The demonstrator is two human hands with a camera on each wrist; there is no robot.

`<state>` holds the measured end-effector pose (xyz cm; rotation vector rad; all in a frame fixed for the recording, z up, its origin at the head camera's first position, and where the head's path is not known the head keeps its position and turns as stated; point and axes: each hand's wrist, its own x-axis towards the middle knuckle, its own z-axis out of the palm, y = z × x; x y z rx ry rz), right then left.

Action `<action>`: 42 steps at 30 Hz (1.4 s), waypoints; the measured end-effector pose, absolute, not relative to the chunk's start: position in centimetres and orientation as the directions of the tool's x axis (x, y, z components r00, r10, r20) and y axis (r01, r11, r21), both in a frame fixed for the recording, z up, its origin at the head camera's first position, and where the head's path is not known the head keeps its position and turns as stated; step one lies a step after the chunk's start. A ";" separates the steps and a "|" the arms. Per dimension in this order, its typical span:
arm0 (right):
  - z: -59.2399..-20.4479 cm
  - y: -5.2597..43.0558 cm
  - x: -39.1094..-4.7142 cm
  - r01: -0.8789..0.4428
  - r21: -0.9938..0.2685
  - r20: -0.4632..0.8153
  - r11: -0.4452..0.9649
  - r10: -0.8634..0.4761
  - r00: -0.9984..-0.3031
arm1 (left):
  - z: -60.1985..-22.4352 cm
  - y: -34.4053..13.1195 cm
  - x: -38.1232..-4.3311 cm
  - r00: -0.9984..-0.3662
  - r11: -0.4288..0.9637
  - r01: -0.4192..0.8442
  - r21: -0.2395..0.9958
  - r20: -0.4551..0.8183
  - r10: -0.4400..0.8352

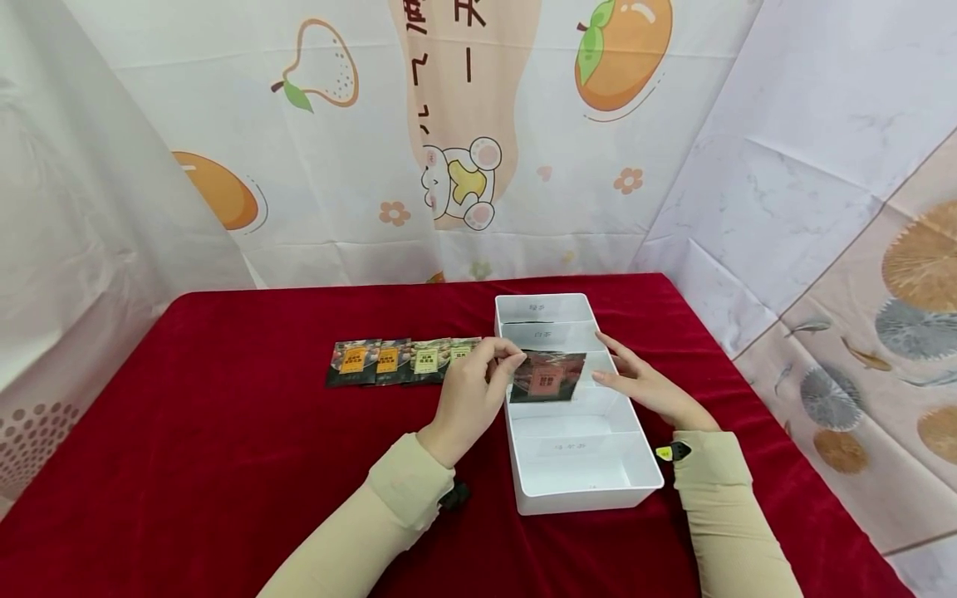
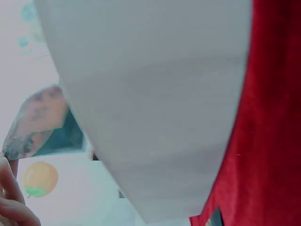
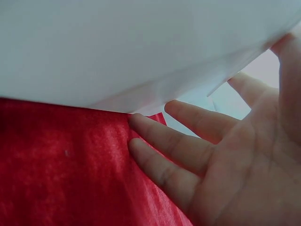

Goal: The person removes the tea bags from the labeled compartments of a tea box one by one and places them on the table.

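Observation:
My left hand (image 1: 476,394) pinches a dark flat packet with a reddish label (image 1: 547,378) by its left edge. The packet hangs over the middle compartments of a white divided box (image 1: 591,502). My right hand (image 1: 650,389) is at the box's right side, thumb and forefinger by the rim. In the right wrist view its fingers (image 3: 181,143) are spread and fairly straight, fingertips right at the outer wall. The left wrist view shows the packet (image 2: 44,122) beyond the box's side wall (image 2: 155,103), partly hidden by it.
Left of the box, several packets lie overlapping in a row: orange-labelled packets (image 1: 355,360) and green-labelled packets (image 1: 426,360). Faint writing marks some compartments of the box. A red cloth (image 1: 224,432) covers the table, and a printed curtain (image 1: 336,191) hangs behind it.

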<state>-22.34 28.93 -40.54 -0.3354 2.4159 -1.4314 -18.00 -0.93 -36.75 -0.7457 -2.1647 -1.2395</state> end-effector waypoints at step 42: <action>-40.3 28.8 -22.3 -0.043 -0.890 -0.145 0.453 -0.371 -0.917 | -37.1 -10.7 -21.9 -0.992 0.319 -0.092 0.943 -0.114 0.052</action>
